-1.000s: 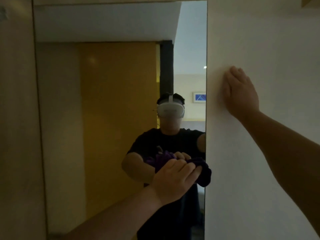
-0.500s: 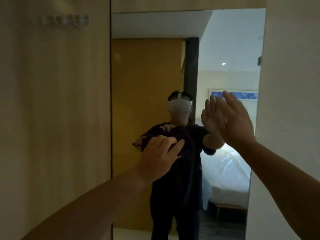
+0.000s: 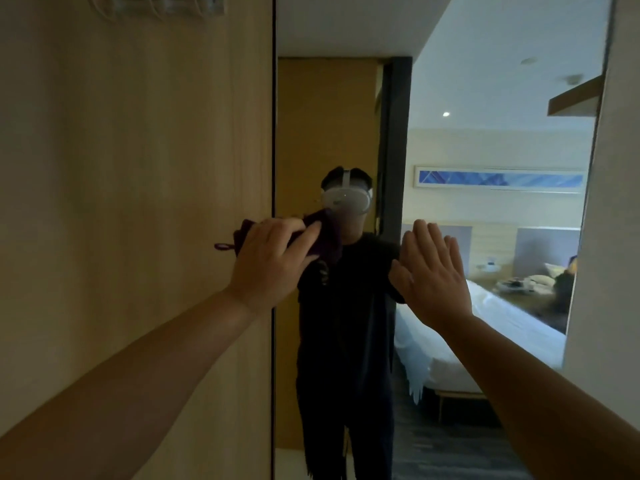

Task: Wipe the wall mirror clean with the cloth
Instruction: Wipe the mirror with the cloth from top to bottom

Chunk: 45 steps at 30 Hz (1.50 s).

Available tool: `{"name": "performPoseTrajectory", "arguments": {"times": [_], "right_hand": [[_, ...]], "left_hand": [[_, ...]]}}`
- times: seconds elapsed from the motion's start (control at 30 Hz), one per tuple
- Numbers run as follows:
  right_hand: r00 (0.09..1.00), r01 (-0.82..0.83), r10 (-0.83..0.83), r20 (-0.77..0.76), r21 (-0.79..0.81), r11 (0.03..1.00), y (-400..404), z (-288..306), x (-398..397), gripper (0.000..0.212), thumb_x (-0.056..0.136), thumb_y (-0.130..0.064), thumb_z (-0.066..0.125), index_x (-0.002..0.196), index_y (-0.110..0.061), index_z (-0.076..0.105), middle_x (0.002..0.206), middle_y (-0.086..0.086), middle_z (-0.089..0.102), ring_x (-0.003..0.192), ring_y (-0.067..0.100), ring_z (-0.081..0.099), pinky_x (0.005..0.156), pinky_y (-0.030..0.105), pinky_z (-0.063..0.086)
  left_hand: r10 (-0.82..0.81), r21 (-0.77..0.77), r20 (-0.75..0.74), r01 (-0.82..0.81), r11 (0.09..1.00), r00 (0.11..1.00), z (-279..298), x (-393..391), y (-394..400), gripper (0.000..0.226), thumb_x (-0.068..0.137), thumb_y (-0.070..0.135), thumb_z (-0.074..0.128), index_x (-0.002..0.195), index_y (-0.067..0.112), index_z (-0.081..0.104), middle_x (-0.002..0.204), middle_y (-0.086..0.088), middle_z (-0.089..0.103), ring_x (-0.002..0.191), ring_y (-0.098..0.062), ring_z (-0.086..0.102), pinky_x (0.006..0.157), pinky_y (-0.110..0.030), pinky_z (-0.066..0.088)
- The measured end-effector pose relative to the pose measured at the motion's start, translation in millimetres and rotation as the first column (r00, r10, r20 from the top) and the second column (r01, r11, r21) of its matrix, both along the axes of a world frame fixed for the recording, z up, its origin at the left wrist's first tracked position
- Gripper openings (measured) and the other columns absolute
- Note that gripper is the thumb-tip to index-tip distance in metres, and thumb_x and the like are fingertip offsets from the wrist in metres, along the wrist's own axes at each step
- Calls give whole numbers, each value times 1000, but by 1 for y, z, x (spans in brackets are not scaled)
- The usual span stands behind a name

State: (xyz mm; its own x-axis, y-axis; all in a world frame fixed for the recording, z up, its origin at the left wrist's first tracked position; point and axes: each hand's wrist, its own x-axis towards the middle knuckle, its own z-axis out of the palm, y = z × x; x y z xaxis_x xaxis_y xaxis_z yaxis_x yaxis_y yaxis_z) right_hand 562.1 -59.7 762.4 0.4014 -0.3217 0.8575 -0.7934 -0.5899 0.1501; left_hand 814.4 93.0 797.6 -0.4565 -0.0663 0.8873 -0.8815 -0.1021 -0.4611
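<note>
A tall wall mirror [image 3: 485,98] fills the middle and right of the view, between a wooden panel and a white wall. My left hand [image 3: 268,265] presses a dark purple cloth [image 3: 329,237] against the mirror's left edge, fingers spread over it; a small loop of the cloth sticks out over the wood. My right hand [image 3: 431,271] is flat and open, fingers straight, against the glass near the mirror's middle. The mirror reflects a person in dark clothes with a headset.
A light wooden wall panel [image 3: 138,202] borders the mirror on the left, with white hooks [image 3: 162,3] at its top. A white wall [image 3: 616,237] stands at the right. The reflection shows a bed and a framed picture.
My left hand has carried the cloth leftward and up to the mirror's left edge. My right hand left the white wall and now lies flat on the glass. My view has shifted right.
</note>
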Motion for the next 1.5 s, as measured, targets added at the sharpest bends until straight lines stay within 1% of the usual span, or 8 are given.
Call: {"name": "performPoseTrajectory", "arguments": {"times": [0.23,0.4,0.5,0.83,1.0,1.2,1.3,1.5], "right_hand": [[999,40,-38,21,-115,993,-29,-12,7,67,103,-41,36,154,-10,5,164,14,6,153,29,-2,123,51,1],[999,17,-9,45,-189,982,-33,-12,9,62,103,-43,24,154,-8,11,163,16,11,153,32,4,123,54,7],[997,-29,45,64,-232,972,-36,-12,9,61,104,-41,25,153,-6,19,162,18,17,152,33,9,122,55,9],[993,-45,71,94,-250,967,-37,-13,10,60,104,-41,29,153,-6,26,163,14,13,153,31,7,123,52,7],[991,-58,85,104,-242,969,-35,-12,8,59,104,-39,32,152,-5,30,162,14,17,152,30,8,123,51,7],[983,-147,160,87,-137,980,-33,-7,-35,59,105,-33,38,157,-11,20,165,9,10,154,25,3,125,47,4],[993,-31,42,114,-94,995,-48,0,-74,61,105,-38,28,158,-11,13,165,10,2,153,26,-4,124,45,-3],[997,74,-71,35,-90,993,-73,0,-92,65,103,-42,26,156,-7,11,165,13,-1,153,29,-6,122,57,8]], "left_hand": [[-11,-119,112,25,993,994,111,-24,-42,41,91,28,71,126,9,61,112,-11,55,95,-29,51,81,-41,43],[-14,16,123,13,1000,992,148,-51,-73,40,91,28,68,124,7,63,109,-15,60,97,-33,58,82,-42,47],[13,38,102,-17,999,995,99,-43,-88,44,90,30,70,127,8,62,109,-14,59,96,-32,56,82,-42,42],[-16,164,134,-6,986,991,-201,-12,-80,49,89,20,71,135,18,54,114,-1,50,98,-22,56,84,-38,44],[-29,206,77,13,978,997,-237,-16,-77,44,89,19,68,132,21,57,113,1,51,98,-19,55,82,-36,44],[-81,219,-10,82,972,997,-181,-34,-65,36,97,25,58,131,17,54,110,-2,50,96,-24,55,81,-39,46],[-97,53,-100,103,993,990,-93,-50,-68,38,95,31,59,130,15,52,112,-5,49,98,-28,56,81,-44,45],[-80,-169,5,79,982,997,104,-98,-86,39,92,27,65,127,11,57,110,-14,59,96,-29,51,84,-40,42]]}}
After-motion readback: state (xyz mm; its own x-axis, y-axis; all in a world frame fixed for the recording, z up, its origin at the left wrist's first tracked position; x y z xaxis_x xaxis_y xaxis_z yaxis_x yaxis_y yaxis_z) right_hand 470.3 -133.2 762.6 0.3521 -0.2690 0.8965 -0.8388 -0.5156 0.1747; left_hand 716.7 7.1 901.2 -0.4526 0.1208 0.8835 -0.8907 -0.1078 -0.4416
